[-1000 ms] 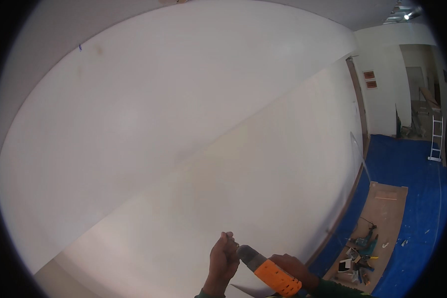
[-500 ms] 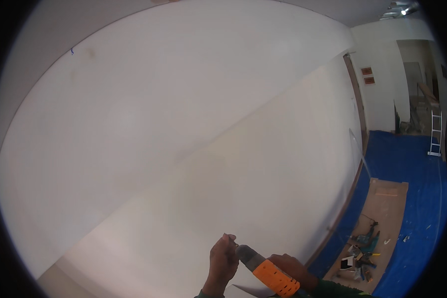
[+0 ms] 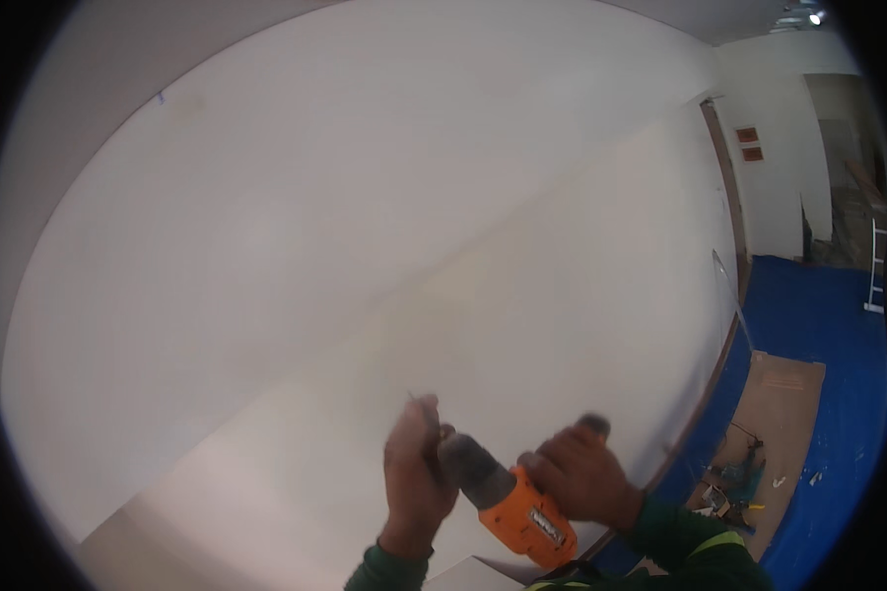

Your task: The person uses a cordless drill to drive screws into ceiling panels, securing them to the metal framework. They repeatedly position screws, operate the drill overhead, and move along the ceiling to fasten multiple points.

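My right hand (image 3: 586, 481) is wrapped round the handle of an orange and black power drill (image 3: 524, 527), whose dark handle end shows past the fingers. The drill's black nose (image 3: 473, 468) points up and to the left. Against the nose is my left hand (image 3: 417, 468), closed with its fingers pressed together and pointing up. A thin sliver shows at its fingertips, too small to name. Beyond both hands stands a large white wall (image 3: 296, 246) with a diagonal line across it.
To the right, a blue sheet (image 3: 808, 305) covers the floor, with a brown board (image 3: 784, 394) on it. A teal power tool (image 3: 744, 478) and several small items lie there. Farther off are a ladder (image 3: 875, 266) and a doorway. A thin pole (image 3: 731, 295) leans at the wall.
Both hands and the drill have risen in view, the left hand shifting left. The drill has turned, so its handle end now shows. The view has shifted slightly.
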The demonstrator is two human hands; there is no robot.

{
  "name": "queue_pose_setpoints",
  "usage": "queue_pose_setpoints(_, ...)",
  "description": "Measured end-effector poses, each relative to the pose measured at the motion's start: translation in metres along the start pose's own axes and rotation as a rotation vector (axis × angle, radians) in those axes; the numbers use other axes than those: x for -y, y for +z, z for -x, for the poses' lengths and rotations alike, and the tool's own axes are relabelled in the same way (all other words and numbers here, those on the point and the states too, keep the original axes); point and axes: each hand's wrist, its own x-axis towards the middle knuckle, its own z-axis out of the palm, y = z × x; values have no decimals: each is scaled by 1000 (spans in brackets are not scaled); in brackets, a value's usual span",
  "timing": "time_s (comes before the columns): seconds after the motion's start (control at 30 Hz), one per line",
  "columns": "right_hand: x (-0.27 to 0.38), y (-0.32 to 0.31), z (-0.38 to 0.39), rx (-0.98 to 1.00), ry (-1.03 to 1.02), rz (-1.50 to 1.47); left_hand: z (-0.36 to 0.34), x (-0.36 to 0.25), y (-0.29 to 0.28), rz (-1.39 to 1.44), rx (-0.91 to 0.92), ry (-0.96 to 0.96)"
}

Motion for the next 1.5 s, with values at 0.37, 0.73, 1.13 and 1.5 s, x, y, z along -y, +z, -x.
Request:
queue_pose_setpoints(0.37, -18, -49, -225, -338, -232, 275, -132, -212, 37, -184, 135, 530)
queue_pose_setpoints(0.73, -38, -50, -363, -496, -366, 423, -230, -311, 29, -381, 97, 702)
queue_pose_setpoints(1.13, -50, -45, -398, -453, -391, 373, -242, -339, 26, -574, 16, 680)
queue_pose_setpoints(1.5, -48, -58, -416, -424, -331, 411, -245, -349, 48, -573, -54, 724)
